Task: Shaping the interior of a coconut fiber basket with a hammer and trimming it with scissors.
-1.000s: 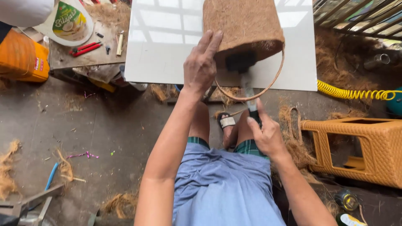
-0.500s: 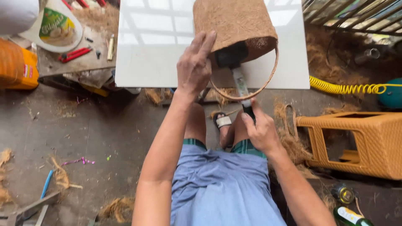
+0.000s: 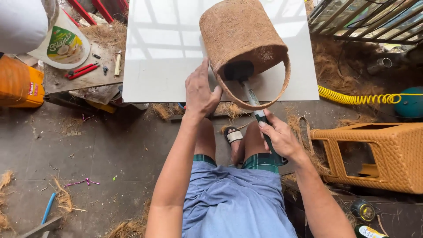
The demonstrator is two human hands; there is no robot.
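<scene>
White board (image 3: 167, 66) laid flat, bearing a brown coir basket (image 3: 240, 37) tipped on its side, mouth and hoop handle toward the knees. Left hand (image 3: 200, 90) resting open against the basket's rim, fingers extended, gripping nothing. Right hand (image 3: 280, 139) curled shut around a mallet (image 3: 253, 99), black head inside the basket's mouth.

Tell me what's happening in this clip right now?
A seated person is working on a coconut-fibre pot lying on its side on a white board. The left hand steadies the pot at its wire-rimmed mouth, while the right hand grips the handle of a rubber mallet whose black head sits inside the pot's opening. An orange wicker stool stands to the right, with a yellow coiled hose behind it.
</scene>
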